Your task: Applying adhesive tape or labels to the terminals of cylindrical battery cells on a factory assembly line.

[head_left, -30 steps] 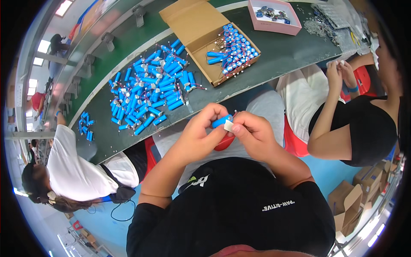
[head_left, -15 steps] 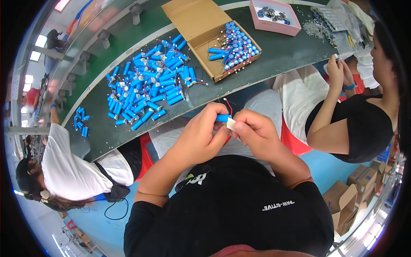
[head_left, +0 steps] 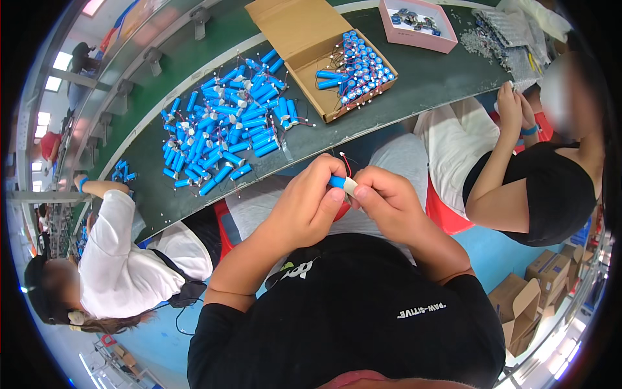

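Between my two hands, above my lap at the table's near edge, is a blue cylindrical battery cell [head_left: 337,182] with a pale tape piece [head_left: 350,186] around its right end. Thin red and dark wires with a small white connector [head_left: 342,154] stick up from that end. My left hand [head_left: 310,201] is closed round the blue body, thumb along its near side. My right hand [head_left: 385,198] pinches the taped end between thumb and fingers. Beyond them lies a heap of similar blue cells [head_left: 223,123] with wires and pale tape.
An open cardboard box [head_left: 310,84] holds upright blue cells. Behind it is a pink box [head_left: 421,40] of small metal parts. Bubble wrap [head_left: 502,29] lies at the far right. Co-workers sit on both sides, one in a white shirt [head_left: 116,243], another in black [head_left: 518,188].
The pale tape piece, earlier sticking out flat, now lies wrapped against the cell's end. The cell is tilted slightly more. The left co-worker's arm has bent and come nearer the table.
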A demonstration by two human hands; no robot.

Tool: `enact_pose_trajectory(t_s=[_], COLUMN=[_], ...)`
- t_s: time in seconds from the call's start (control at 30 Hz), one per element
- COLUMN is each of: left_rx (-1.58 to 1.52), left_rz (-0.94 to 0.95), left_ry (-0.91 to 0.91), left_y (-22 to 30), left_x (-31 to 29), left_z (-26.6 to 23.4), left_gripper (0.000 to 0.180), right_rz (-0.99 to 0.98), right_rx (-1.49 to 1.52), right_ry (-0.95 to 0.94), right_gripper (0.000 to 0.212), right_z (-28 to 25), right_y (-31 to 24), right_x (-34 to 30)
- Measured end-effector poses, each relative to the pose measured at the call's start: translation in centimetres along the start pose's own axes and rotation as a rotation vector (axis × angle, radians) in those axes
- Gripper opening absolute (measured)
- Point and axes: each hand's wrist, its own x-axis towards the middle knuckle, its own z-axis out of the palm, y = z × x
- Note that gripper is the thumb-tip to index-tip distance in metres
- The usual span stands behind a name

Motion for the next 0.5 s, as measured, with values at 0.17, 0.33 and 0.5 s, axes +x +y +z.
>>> enact_pose_trajectory(t_s=[0.17, 0.33, 0.5], left_rx=[0.009, 0.02, 0.069], left_rz=[0.017, 0.005, -0.02], left_ry=[-0.021, -0.029, -0.006], left_y=[-0.11, 0.05, -0.02], left_x=[0.13, 0.26, 0.28], left_z=[0.14, 0.14, 0.53], left_gripper=[0.025, 0.025, 0.019], right_rz=[-0.005, -0.005, 0.029], right_rx=[0.085, 0.085, -0.081], right_ry=[-0.011, -0.005, 0.014], right_gripper=[0.017, 0.018, 0.017], right_z=[0.18, 0.1, 0.27], right_y=[0.33, -0.22, 0.71], right_x=[-0.16, -0.21, 0.27])
